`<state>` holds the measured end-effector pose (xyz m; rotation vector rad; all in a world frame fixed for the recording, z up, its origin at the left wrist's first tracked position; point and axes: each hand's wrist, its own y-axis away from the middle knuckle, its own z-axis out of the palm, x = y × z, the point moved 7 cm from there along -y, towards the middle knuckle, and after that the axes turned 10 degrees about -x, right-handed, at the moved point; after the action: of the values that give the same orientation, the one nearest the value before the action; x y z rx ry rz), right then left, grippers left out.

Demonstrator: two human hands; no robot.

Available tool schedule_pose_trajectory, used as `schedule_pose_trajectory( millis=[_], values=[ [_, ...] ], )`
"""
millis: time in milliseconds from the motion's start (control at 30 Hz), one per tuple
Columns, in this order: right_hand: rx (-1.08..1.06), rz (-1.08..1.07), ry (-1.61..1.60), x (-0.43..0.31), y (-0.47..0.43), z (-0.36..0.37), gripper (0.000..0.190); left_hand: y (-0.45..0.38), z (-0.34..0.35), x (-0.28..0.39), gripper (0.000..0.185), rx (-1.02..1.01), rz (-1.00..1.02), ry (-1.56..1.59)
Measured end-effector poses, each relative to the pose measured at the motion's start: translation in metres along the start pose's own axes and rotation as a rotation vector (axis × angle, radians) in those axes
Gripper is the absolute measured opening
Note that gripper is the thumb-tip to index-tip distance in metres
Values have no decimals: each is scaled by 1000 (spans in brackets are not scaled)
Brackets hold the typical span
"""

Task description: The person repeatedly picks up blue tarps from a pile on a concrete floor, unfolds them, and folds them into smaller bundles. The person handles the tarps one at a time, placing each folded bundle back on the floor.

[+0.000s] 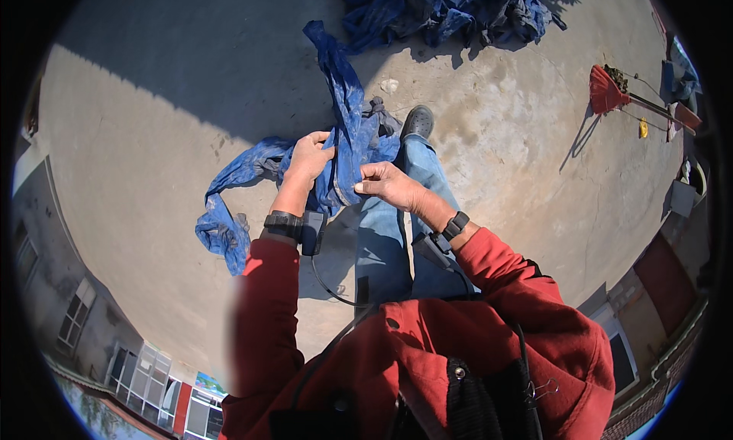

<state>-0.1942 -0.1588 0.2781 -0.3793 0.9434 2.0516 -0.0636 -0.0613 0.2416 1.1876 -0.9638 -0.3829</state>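
Observation:
A long, crumpled strip of blue sheeting, apparently tarpaulin or cloth, [346,102] stained with dirt, runs between my hands. With thumb and fingertips my right hand [392,185] pinches its right edge, just above my knees. My left hand [308,160] grips the sheeting from the left, its fingertips partly hidden behind the folds. One twisted length of the strip [229,182] trails to the lower left and ends in a bunched clump on the ground. Greyish knotted folds [378,116] lie behind it, close to my dark clog [420,122].
A large heap of similar blue sheeting [446,10] lies on the concrete ground [504,153] ahead. To the right are a red broom [608,90] with a long handle and a small yellow object [643,128]. Building walls [80,268] with windows border the yard.

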Motion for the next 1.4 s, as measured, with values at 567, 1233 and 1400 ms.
schedule_pose_trajectory(
  millis=[567, 1233, 1400],
  values=[
    [308, 342, 262, -16, -102, -77, 34, 94, 22, 18, 13, 286, 481, -854],
    [419, -252, -479, -10, 17, -70, 19, 82, -38, -73, 27, 147, 78, -197],
    [246, -225, -324, -13, 24, -56, 15, 76, -8, 1, 42, 193, 287, -419]
  ],
)
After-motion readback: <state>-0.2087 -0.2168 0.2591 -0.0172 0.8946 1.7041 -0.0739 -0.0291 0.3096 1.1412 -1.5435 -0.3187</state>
